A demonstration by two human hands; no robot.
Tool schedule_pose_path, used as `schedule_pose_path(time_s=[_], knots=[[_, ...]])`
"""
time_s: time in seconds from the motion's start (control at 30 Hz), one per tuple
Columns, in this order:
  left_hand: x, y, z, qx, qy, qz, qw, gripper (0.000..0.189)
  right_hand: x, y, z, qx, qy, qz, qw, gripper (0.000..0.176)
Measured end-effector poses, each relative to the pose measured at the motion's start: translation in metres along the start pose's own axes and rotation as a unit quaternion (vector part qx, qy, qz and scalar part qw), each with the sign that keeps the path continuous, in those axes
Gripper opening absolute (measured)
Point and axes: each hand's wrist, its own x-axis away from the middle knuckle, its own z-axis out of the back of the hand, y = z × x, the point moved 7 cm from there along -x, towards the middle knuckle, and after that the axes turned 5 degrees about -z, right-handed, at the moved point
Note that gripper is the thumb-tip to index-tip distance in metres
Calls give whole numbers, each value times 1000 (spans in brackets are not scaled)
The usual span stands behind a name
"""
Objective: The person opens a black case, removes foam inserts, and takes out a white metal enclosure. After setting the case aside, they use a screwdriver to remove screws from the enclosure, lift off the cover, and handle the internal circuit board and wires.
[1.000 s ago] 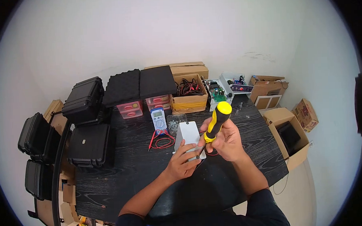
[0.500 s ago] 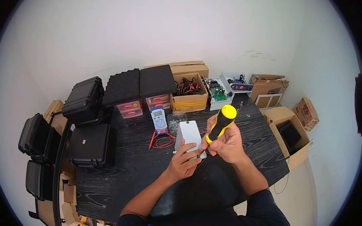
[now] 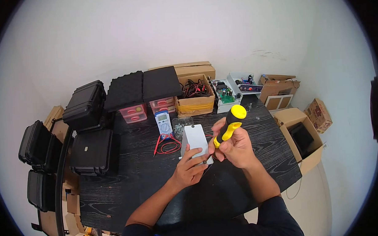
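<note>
Head view, from the left: black cases (image 3: 35,143) stand beyond the counter (image 3: 137,183), with another case (image 3: 91,151) at its left edge. Next come pink drawers (image 3: 133,113) under dark foam sheets (image 3: 124,90), then a multimeter (image 3: 164,125) with red leads (image 3: 169,150) looped in front of it and a clear tray (image 3: 181,126) just beside it. The left hand (image 3: 188,169) lies over the lower part of a white box (image 3: 196,138) on the counter, fingers slightly apart across its face; whether the thumb grips it, I cannot tell. Behind the tray is a carton (image 3: 195,106) of cables. Right of the white box, the right hand (image 3: 237,148) closes thumb and fingers around a yellow-and-black screwdriver (image 3: 230,126), tilted, its butt up and its lower end towards the box; its tip is hard to make out. An opened device (image 3: 227,97) sits behind, and an open carton (image 3: 311,161) holding something dark stands off the counter's right edge.
</note>
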Motion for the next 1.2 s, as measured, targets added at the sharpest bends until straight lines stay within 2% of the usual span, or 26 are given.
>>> schedule_pose_path(time_s=[0.07,0.17,0.27,0.33,0.4,0.47,0.57,0.8,0.87,0.97,1.07,1.13,1.2], knots=[[2,0,1,3,10,0,1000,32,0,0,0,-22,6,-19,1000,59],[2,0,1,10,-1,8,1000,32,-4,-3,-4,-138,25,-34,990,56],[-1,1,2,5,-6,8,1000,30,1,-1,0,-43,39,14,998,57],[0,1,1,-1,-12,9,1000,30,3,-3,1,40,9,37,998,59],[1,0,0,-4,-19,11,1000,31,3,-4,1,57,10,29,998,61],[1,1,1,-4,-25,15,1000,33,3,-3,0,11,43,-9,999,62],[-1,2,2,-7,-25,10,1000,36,-5,-4,-1,-144,29,-16,989,52],[1,1,1,5,-27,15,999,38,3,5,11,-12,13,28,999,58],[2,0,1,17,-24,20,999,38,2,3,8,-43,26,10,999,57],[-1,2,2,5,-19,11,1000,36,-4,-4,0,-165,55,-33,984,54],[-1,2,2,-4,-20,3,1000,36,-3,-3,5,-87,45,48,994,55],[-3,3,3,-2,-28,5,1000,37,0,3,12,-29,21,38,999,56],[-5,4,3,-1,-30,4,1000,37,1,3,12,-31,20,21,999,55]])
